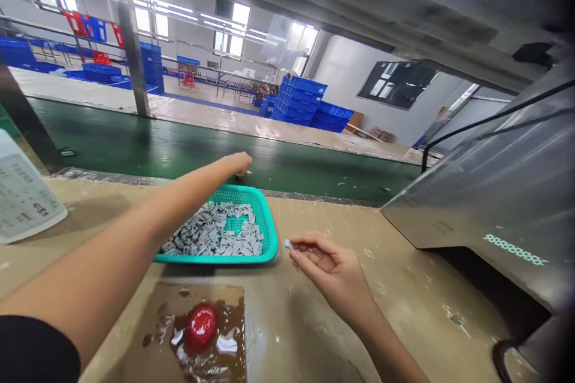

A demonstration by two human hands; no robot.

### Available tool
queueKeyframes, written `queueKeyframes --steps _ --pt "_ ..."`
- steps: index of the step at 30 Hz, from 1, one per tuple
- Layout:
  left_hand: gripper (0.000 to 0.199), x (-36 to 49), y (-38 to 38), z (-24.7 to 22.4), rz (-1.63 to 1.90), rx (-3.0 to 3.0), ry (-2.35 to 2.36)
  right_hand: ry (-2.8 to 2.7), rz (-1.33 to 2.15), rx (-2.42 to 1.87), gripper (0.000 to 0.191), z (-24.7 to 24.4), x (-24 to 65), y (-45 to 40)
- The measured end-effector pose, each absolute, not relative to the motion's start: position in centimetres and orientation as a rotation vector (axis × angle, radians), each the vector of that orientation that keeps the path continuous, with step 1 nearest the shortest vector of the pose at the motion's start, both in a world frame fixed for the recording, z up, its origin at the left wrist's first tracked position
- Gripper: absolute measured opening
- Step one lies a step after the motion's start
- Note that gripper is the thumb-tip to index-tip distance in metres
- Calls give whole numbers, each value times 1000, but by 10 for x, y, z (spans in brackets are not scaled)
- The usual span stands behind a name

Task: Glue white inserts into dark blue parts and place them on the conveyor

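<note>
My left hand (239, 164) reaches past the teal basket (269, 233) to the green conveyor belt (305, 167). Its fingers point down, mostly hidden, closed around a small pale piece (247, 173) at the belt surface. To the right of the basket, my right hand (326, 260) pinches a small white plastic piece (288, 244) between thumb and index finger. Many small grey-white parts (215, 233) fill the basket. In front of it, a wet board (238, 317) bears a shiny red round object (202, 326) and loose white pieces (227, 344).
A metal housing (485, 203) with a black cable stands at the right. On the left is a translucent labelled container (27, 191). A metal post (128, 42) rises beyond the belt, and a shelf (359, 0) hangs overhead. Blue crates (299, 99) are stacked behind.
</note>
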State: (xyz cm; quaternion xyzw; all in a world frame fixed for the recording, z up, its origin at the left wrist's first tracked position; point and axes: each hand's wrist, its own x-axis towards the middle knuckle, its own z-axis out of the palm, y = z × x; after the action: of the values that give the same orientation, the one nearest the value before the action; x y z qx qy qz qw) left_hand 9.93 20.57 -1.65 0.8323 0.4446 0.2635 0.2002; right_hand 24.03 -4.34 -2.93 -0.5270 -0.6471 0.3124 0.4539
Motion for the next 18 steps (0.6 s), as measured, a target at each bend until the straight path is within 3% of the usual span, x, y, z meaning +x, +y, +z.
queueKeyframes --steps 9,13,18 --pt "27 -11 89 15 1008 1636 1017 -2149 785 -1096 14 -25 182 -68" --pt "14 -27 42 11 1005 1026 732 -2190 837 -1049 17 -29 169 -61" --pt "14 -22 30 15 981 800 613 -2248 860 -985 17 -30 163 -52"
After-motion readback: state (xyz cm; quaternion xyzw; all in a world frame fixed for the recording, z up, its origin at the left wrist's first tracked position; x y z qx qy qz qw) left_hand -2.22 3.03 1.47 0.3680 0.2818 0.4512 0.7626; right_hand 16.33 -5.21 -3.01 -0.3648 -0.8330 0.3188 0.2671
